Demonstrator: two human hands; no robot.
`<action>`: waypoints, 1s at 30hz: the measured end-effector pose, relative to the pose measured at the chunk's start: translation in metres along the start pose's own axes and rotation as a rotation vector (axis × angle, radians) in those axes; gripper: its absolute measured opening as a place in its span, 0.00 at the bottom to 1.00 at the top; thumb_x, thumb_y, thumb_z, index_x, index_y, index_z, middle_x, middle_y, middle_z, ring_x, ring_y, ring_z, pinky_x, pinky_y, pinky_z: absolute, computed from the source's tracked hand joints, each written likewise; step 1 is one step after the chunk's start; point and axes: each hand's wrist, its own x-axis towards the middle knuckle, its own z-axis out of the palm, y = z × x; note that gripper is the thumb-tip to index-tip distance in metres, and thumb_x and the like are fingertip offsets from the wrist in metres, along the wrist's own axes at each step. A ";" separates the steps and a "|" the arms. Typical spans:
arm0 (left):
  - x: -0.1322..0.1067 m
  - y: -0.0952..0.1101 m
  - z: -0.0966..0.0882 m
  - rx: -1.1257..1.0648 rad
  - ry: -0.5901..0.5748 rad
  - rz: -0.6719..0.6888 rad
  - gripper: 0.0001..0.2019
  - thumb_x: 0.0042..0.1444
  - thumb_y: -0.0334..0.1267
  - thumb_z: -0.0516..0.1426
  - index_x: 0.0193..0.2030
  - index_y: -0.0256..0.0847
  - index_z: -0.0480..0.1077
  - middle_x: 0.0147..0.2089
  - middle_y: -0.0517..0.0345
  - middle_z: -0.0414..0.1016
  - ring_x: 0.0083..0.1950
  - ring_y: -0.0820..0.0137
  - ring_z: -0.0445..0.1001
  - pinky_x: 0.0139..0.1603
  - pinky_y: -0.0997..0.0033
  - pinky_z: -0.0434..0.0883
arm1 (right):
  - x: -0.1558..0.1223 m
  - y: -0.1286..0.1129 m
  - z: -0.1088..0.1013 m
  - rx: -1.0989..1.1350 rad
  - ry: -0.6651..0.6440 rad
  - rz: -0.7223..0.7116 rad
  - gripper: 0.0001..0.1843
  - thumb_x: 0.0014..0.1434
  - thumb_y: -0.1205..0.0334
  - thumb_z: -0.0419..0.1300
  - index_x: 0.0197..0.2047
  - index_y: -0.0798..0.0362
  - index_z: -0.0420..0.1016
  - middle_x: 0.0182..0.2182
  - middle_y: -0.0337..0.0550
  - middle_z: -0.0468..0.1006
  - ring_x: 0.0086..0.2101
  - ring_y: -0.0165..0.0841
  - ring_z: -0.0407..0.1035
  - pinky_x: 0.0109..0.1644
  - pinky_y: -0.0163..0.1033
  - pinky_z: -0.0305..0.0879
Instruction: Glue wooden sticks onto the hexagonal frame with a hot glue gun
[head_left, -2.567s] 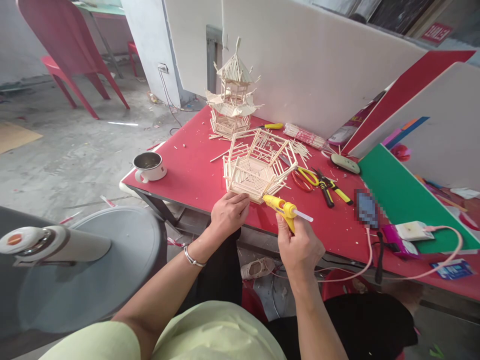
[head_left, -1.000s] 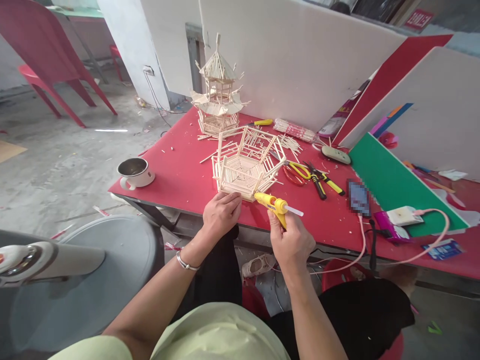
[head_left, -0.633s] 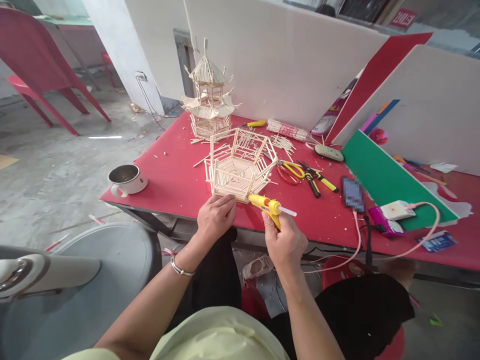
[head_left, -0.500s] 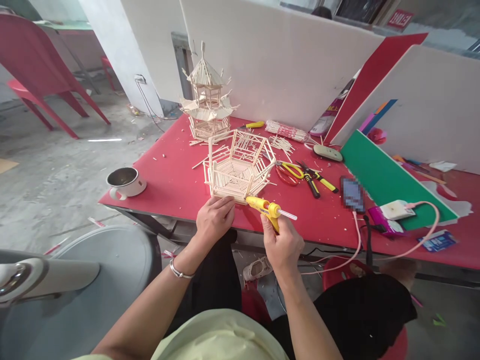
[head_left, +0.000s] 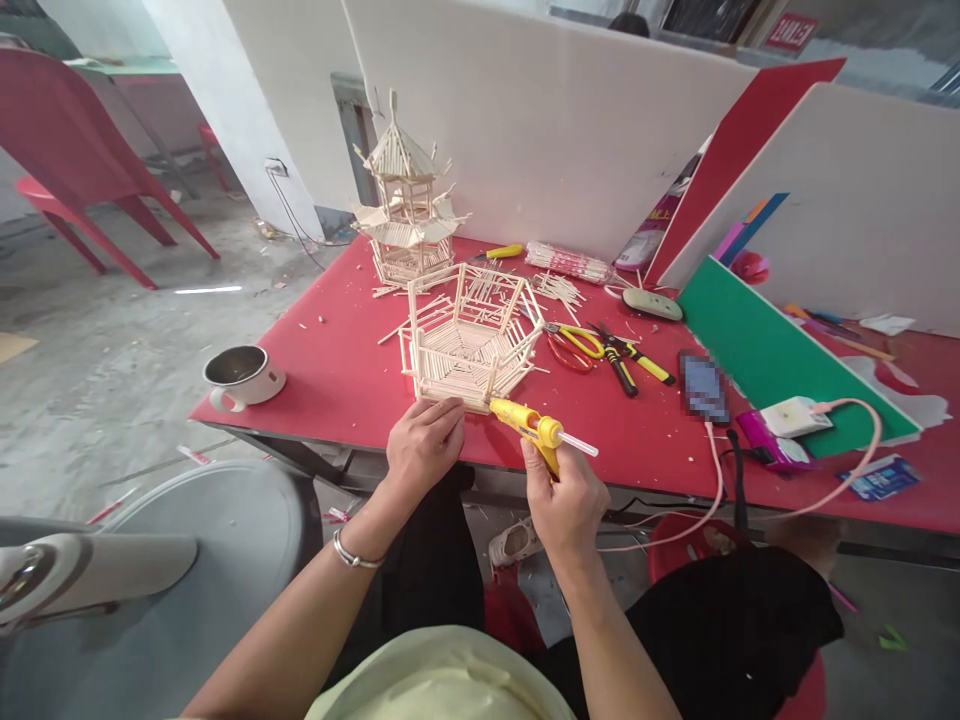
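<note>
A six-sided open frame of thin wooden sticks [head_left: 469, 345] sits near the table's front edge, its floor laid in rings of sticks. My left hand [head_left: 426, 440] is closed at the near edge of this frame, fingers together and thumb below; its fingertips are partly hidden. My right hand [head_left: 564, 500] grips a yellow hot glue gun [head_left: 529, 422] by its handle. A clear glue stick [head_left: 579, 444] pokes out of its back. The nozzle points left, at a short upright stick on the frame's near right corner; whether it touches, I cannot tell.
Behind the frame stands a stick pagoda [head_left: 406, 205]. Loose sticks [head_left: 559, 292], pliers [head_left: 574, 340], cutters [head_left: 626, 360], a mouse [head_left: 652, 304] and a phone [head_left: 703, 386] lie on the red table [head_left: 330, 370]. A mug [head_left: 244, 376] stands near the left edge.
The camera view has shifted slightly. Both hands keep nearly the same place at the frame, with the glue gun's nozzle still at its near right corner.
</note>
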 end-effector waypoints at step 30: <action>0.002 0.000 -0.002 0.010 -0.013 0.020 0.11 0.56 0.29 0.60 0.45 0.44 0.77 0.48 0.58 0.82 0.43 0.65 0.79 0.48 0.62 0.76 | 0.000 -0.002 0.006 0.069 -0.016 0.001 0.18 0.65 0.49 0.57 0.40 0.56 0.78 0.28 0.44 0.80 0.25 0.29 0.71 0.30 0.32 0.59</action>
